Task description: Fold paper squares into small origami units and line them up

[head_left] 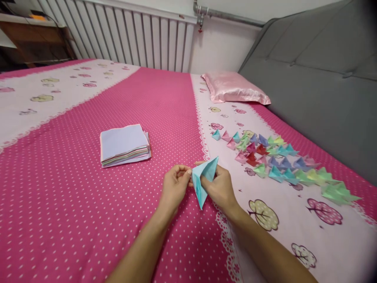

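Observation:
A light-blue folded paper boat (203,177) is held between my two hands above the pink bedspread. My left hand (176,182) pinches its left side with thumb and forefinger. On the other side my right hand (219,184) grips it, the thumb tucked into the paper's opening and the other fingers partly hidden behind. To the left lies a stack of square paper sheets (125,139), lavender on top with several colours showing at the edges. Rows of small folded paper boats (278,175) in many colours stand on the bedspread at the right.
The bed has a pink dotted bedspread (73,204) with pale printed bands. A shiny pink pillow (235,87) rests by the grey padded headboard (318,78). Beyond the far edge are a white radiator (132,35) and a pipe with a red valve (200,30).

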